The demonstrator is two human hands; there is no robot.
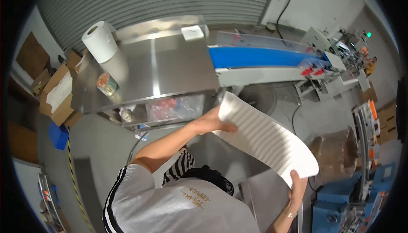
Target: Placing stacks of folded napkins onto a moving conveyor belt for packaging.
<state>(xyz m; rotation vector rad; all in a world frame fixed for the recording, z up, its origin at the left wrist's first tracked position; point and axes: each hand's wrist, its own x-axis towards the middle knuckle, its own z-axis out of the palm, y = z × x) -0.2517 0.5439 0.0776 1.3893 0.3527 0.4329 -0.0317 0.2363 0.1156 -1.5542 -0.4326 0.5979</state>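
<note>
Both my hands hold a long, white, ribbed piece (263, 135), slanting from the middle of the view down to the right. It looks like a row of thin white layers packed side by side; I cannot tell its exact kind. My left hand (212, 121) grips its upper left end, with the thumb across the front face. At the lower right end, my right hand (297, 187) is closed on the edge, thumb up on the front. The fingers behind the piece are hidden.
Ahead stands a steel table (170, 65) with a white roll (100, 41) and a round patterned container (107, 84). A blue conveyor belt (263, 57) runs right from it to a machine (340, 50). A brown bag-lined bin (333, 156) stands at right, an open carton (59, 95) at left.
</note>
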